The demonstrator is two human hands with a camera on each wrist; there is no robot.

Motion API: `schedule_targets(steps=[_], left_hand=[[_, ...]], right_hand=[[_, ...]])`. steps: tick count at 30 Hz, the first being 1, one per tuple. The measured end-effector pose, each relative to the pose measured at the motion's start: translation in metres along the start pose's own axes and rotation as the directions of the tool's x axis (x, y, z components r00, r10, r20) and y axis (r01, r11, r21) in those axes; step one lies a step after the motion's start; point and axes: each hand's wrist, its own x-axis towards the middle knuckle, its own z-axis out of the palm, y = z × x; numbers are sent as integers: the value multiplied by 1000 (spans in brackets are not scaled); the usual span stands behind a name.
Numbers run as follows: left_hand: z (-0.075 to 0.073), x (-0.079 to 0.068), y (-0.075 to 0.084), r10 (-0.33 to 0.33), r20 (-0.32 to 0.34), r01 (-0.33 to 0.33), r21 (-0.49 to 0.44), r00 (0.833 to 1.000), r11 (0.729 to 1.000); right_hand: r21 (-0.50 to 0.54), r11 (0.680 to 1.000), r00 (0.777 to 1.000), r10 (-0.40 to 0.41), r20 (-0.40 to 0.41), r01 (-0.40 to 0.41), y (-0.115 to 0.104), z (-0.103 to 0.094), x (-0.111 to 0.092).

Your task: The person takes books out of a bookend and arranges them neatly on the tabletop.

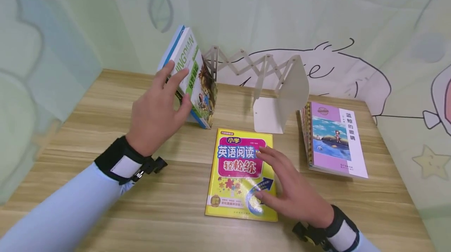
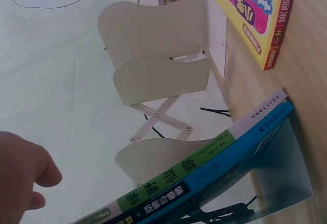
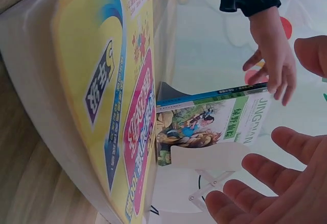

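Observation:
My left hand [image 1: 153,113] is at the upper edge of two books leaning in the rack, its fingers loosely spread. The front one is a white-and-green book [image 1: 202,95] with a picture cover; a blue book [image 2: 260,124] stands behind it. In the right wrist view, the left fingertips are right at the books' top corner. Face up on the table lies a thick yellow book [image 1: 230,197] with a pink title panel. Above its right side my right hand [image 1: 297,191] hovers with fingers apart and nothing held, as the right wrist view also shows.
An extendable white metal book rack [image 1: 294,87] with scissor-like links stands at the back of the wooden table [image 1: 169,216]. To its right is a stack of books [image 1: 331,138], a purple-and-white one on top. A printed cloth wall [image 1: 264,13] borders the table's rear.

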Motion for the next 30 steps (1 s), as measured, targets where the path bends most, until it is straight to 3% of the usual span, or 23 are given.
schedule_targets(steps=[5, 13, 17, 22, 26, 30], left_hand=[[2, -5, 1, -29, 3, 29, 0, 1000, 1000], [-1, -10, 5, -68, -49, 62, -104, 996, 993], [1, -7, -2, -72, -45, 71, -37, 996, 997], [3, -3, -9, -104, 64, 101, 43, 992, 994], [5, 0, -10, -171, 152, 173, 0, 974, 985], [7, 4, -7, -201, 168, 212, -50, 965, 976]], right_hand=[[8, 1000, 1000, 9, 8, -10, 1, -1, -3], [14, 999, 999, 32, 1, -32, 1, 1, -5], [18, 999, 1000, 26, -5, -26, 1, 2, -5], [31, 999, 1000, 17, -5, -17, 2, 3, -5], [27, 1000, 1000, 3, -8, -3, 4, 4, -5], [21, 1000, 1000, -1, -9, 1, 5, 4, -6]])
